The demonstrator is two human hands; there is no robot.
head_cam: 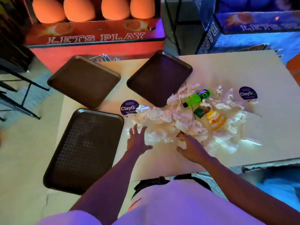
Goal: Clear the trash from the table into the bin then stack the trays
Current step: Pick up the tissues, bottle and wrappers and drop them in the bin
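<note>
Three dark brown trays lie apart on the pale table (162,159): one near left (84,150), one far left (84,80), one in the far middle (159,77). A pile of crumpled white napkins (164,116) spreads across the table's middle, with a green bottle (194,99), a small dark green packet (200,112) and a yellow-and-white cup (215,120) lying in it. My left hand (138,140) is open, fingers spread at the pile's left edge. My right hand (190,146) touches a napkin at the pile's near edge; its grip is unclear. No bin is in view.
Two round purple stickers (128,108) (247,93) are on the table. A red arcade basketball machine (95,34) stands behind the table, a blue one (251,30) at the back right. Dark metal furniture legs (19,95) stand at the left.
</note>
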